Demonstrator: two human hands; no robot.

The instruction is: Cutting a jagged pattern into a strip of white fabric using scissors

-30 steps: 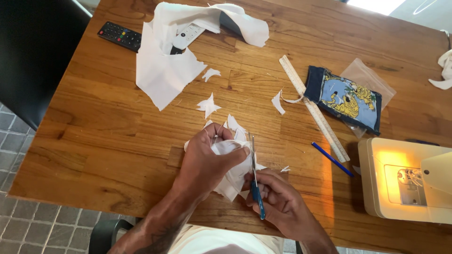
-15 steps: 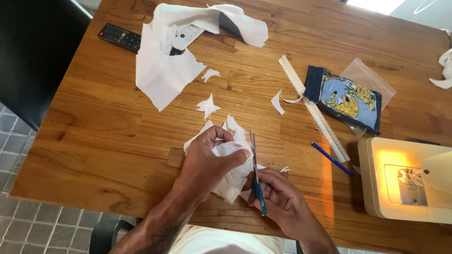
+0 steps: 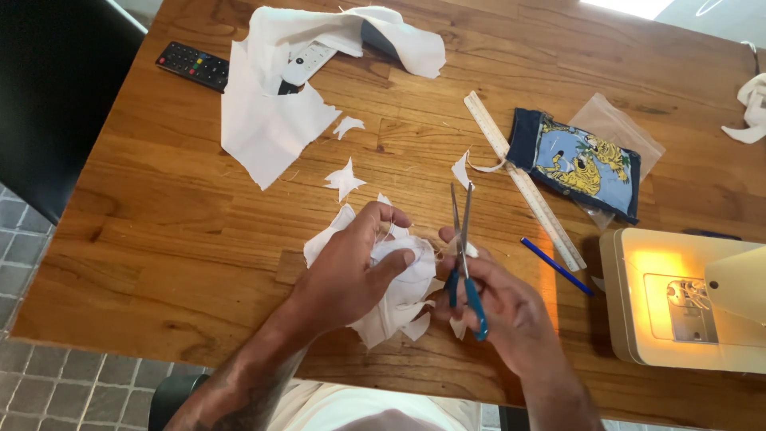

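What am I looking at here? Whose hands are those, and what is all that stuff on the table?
The camera sits on a person's head and looks down, so you see that person's own two hands. The left hand holds a piece of white cloth. The right hand holds blue-handled scissors, blades a little apart and pointing away. They work over a wooden table. On it lie a big white cloth, small white scraps, a black remote, a white remote, a long ruler, a blue pencil, and a blue patterned cloth on a clear bag. At the right stands a lit sewing machine.
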